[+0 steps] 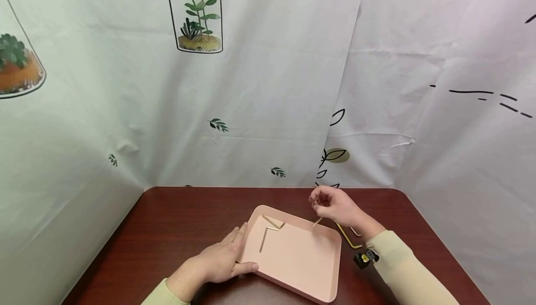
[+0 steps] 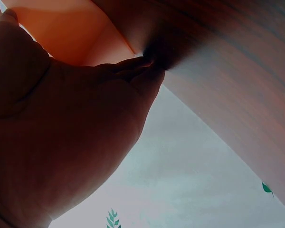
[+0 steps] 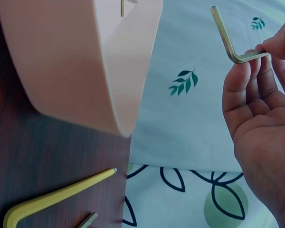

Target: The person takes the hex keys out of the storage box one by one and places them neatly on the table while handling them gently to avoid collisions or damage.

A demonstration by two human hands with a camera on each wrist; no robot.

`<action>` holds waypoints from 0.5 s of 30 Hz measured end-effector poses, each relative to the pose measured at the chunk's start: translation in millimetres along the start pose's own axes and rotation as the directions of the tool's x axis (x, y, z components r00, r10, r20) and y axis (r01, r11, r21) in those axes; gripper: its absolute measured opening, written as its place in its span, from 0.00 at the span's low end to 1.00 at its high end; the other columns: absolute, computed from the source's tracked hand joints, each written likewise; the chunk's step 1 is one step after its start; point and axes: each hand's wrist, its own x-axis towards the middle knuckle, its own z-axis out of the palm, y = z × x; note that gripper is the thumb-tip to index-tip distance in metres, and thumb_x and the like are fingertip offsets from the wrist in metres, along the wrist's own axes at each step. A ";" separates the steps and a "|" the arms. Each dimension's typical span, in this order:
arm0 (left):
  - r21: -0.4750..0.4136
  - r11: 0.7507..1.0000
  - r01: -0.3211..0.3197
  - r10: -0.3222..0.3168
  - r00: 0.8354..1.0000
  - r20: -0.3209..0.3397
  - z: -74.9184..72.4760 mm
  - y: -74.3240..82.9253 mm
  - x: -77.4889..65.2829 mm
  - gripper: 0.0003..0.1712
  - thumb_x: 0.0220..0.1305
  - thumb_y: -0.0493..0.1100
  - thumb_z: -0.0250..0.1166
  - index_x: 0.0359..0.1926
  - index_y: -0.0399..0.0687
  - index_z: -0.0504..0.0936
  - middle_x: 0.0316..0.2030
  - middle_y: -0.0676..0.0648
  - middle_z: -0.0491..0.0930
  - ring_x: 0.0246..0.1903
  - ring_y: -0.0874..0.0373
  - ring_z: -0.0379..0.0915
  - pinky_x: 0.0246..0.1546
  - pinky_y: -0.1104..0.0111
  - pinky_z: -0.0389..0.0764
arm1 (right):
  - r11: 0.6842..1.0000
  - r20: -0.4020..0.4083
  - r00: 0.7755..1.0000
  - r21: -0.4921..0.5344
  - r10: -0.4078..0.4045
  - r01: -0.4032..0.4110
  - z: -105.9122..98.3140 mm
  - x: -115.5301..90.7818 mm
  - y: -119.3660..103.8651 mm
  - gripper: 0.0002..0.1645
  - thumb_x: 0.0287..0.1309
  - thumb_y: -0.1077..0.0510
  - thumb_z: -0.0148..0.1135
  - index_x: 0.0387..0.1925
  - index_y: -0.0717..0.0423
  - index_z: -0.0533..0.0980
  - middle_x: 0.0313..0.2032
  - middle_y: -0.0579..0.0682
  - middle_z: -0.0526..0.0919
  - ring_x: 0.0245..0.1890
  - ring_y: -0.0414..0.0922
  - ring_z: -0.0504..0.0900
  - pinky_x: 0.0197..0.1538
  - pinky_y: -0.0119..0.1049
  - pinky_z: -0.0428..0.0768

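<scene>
My right hand is raised over the far right corner of the pink tray. It pinches the short arm of an L-shaped hex key between thumb and fingers; the long arm points away from the hand. My left hand lies against the tray's left side, fingers stretched along the wall and thumb over the near rim. Dark in the left wrist view, the left palm faces the camera. Inside the tray, toward its far left, are two more hex keys, one gold and one slimmer.
Right of the tray, on the dark red wooden table, lies a larger yellow hex key. Beside it is a smaller hex key, partly cut off. A white printed curtain stands behind the table and along its sides.
</scene>
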 end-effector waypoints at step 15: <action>0.001 1.000 0.000 0.000 1.000 0.001 -0.3 0.2 0.3 0.69 0.73 0.74 0.68 0.86 0.26 0.51 0.84 0.30 0.58 0.83 0.33 0.58 0.73 0.38 0.72 | 0.999 -0.053 0.998 -0.023 0.045 -0.046 -15.6 -10.8 5.6 0.14 0.64 0.74 0.70 0.44 0.54 0.82 0.37 0.49 0.84 0.34 0.41 0.81 0.34 0.33 0.81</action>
